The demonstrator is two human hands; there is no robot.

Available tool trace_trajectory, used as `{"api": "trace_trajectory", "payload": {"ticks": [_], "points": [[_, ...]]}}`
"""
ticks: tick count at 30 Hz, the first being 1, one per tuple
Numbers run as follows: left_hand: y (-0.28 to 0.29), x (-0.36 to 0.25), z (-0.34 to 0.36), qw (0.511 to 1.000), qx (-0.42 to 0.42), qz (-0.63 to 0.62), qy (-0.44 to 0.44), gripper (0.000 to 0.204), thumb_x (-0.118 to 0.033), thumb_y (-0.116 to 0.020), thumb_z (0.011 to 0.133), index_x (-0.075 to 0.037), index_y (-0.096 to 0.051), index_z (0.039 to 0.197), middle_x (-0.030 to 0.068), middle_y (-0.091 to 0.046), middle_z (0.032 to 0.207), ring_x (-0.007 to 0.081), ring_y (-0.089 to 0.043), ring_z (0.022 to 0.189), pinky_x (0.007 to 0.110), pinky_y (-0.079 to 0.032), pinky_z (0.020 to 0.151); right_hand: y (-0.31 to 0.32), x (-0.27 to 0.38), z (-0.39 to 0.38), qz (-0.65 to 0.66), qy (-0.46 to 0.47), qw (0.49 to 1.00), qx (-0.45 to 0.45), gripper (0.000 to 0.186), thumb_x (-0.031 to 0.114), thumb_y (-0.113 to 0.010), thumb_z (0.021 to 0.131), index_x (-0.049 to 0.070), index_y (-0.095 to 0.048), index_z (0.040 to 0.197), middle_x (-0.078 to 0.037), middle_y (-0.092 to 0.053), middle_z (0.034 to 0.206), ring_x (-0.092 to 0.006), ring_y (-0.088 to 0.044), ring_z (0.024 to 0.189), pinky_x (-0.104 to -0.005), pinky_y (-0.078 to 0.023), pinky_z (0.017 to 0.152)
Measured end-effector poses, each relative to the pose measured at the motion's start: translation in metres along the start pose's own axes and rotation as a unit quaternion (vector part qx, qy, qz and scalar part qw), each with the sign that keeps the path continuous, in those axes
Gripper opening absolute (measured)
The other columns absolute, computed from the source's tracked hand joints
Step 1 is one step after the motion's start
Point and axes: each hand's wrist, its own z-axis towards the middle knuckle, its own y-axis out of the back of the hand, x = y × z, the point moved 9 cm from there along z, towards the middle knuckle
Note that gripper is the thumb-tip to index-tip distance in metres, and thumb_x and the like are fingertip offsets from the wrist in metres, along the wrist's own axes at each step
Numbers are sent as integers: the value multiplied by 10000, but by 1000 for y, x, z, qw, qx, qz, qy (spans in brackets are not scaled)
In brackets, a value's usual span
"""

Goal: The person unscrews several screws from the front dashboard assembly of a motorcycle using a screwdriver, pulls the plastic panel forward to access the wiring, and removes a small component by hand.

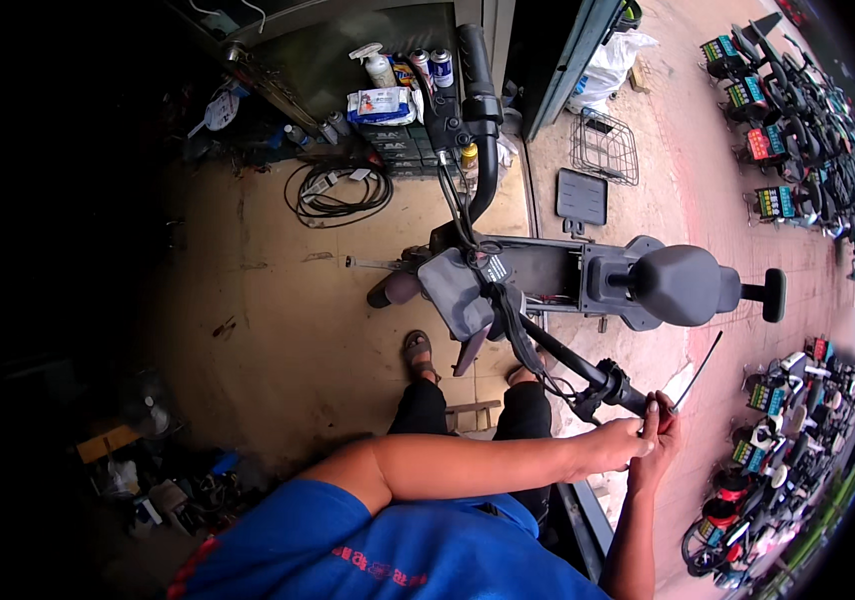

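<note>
An electric bike (538,280) stands before me, with black handlebar (568,355), cables, seat (676,287) and dark front panel (453,290). At the handlebar's near right end, my left hand (616,442) and my right hand (658,440) are closed together. A thin dark rod (698,370) sticks up at a slant from beside my right fingers, near something red. Which fingers grip the rod and which the bar end is hard to make out, as the hands overlap. My sandalled feet are below the bike.
Coiled cable (338,195), stacked boxes (393,150) with cans and bottles stand by the doorway. A wire basket (603,150) and black tray (581,195) lie outside. Rows of parked bikes (778,150) line the right. Clutter (168,480) sits at lower left.
</note>
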Motion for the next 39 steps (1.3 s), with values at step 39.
{"api": "trace_trajectory", "payload": {"ticks": [39], "points": [[507,-217,-174,758,-143,578,-268,473,-96,-768,926,-42,-661,1384,186,-702,1348,357,-684,1262,440,-544,1080,-15,-33,-126,-351,127,851,-369,342,166,-462,1178,-17,-701,1340,-131,-707,1342,-224,-661,1242,-352,-475,1131]]}}
